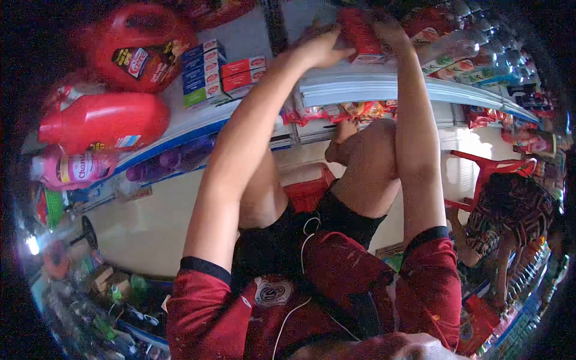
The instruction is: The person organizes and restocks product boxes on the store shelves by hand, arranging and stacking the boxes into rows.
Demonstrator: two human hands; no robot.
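A red stack of small boxes point(360, 37) stands upright on the upper shelf, between my two hands. My left hand point(323, 49) is at its left side, fingers spread and the thumb stretched toward the lower part of the stack. Against the right side is my right hand point(391, 33), its fingers dim and blurred at the top of the view. Farther left on this shelf are red soap boxes point(243, 75) next to a stack of blue and green boxes point(204, 72).
Big red jugs point(105, 123) and a pink bottle point(78, 168) crowd the left of the shelf. Clear bottles point(462, 45) fill its right. Red packets point(366, 110) hang below the shelf edge point(354, 89). Another person point(510, 210) bends by a red chair point(480, 174) at right.
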